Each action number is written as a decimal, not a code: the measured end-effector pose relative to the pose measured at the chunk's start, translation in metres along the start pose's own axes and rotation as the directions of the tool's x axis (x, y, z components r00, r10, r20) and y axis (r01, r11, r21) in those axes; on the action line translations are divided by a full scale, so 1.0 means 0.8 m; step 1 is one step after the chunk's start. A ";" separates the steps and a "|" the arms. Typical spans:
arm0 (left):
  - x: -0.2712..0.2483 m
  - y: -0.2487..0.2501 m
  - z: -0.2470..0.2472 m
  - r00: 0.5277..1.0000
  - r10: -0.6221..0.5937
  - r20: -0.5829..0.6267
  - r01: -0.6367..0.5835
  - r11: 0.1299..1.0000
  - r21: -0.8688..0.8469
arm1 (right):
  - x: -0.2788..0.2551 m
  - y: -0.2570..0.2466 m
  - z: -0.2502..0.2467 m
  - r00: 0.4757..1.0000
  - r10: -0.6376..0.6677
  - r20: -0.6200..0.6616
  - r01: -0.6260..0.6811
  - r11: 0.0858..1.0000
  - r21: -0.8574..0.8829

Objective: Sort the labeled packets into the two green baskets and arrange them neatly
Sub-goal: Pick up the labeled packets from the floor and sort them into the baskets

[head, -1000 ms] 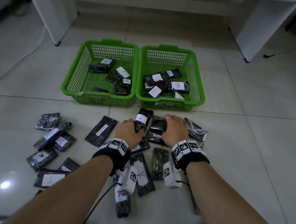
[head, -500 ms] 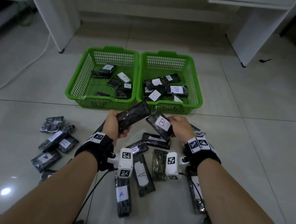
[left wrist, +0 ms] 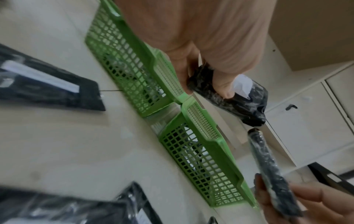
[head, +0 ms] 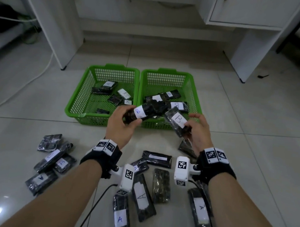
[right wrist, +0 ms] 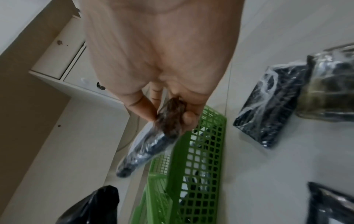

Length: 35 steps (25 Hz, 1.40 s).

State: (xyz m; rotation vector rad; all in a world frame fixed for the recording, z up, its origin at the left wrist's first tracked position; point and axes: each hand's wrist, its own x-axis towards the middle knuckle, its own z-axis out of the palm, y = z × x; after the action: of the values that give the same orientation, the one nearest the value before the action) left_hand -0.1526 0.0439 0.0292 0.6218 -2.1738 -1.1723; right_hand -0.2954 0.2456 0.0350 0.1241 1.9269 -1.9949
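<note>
Both packets have come up off the floor since a second ago and now hang at the near rim of the right basket. My left hand grips one B packet, thumb curled over its label, long axis running crosswise toward my right hand. That hand pinches the second B packet by its near end, long axis slanting away from my fingers. Other B packets lie in the basket just beyond my fingertips. My right hand is nearer; my left must cross past the left basket, which holds A's.
</note>
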 end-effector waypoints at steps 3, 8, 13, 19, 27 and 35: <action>0.042 0.015 0.022 0.998 0.032 0.047 -0.036 0.996 0.080 | 0.033 -0.006 -0.008 0.960 -0.214 -0.180 0.180 0.966 -0.185; 0.061 0.004 0.070 0.957 0.115 0.266 -0.189 0.944 0.271 | 0.061 0.011 0.001 0.890 -0.456 -0.022 0.354 0.720 -0.596; 0.057 -0.026 0.086 0.953 0.068 0.295 -0.225 0.813 0.537 | 0.071 0.037 0.012 0.868 -0.472 0.155 0.337 0.330 -0.882; 0.042 -0.021 0.077 0.943 0.012 0.332 -0.232 0.740 0.631 | 0.036 0.040 -0.001 0.792 -0.589 0.160 0.415 0.329 -0.848; -0.048 -0.015 0.091 0.655 0.047 0.754 -0.450 0.826 0.340 | -0.006 0.066 -0.056 1.000 -0.027 0.012 0.019 0.299 -0.954; -0.050 -0.033 0.102 0.625 -0.050 0.779 -0.528 0.708 0.470 | -0.003 0.103 -0.077 0.962 -0.271 0.033 0.188 0.569 -0.801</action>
State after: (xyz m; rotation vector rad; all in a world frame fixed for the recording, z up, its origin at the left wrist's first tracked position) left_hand -0.1761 0.1032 -0.0404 0.0003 -3.3326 -0.4356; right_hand -0.2787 0.3062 -0.0467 -0.2960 2.8288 -1.0382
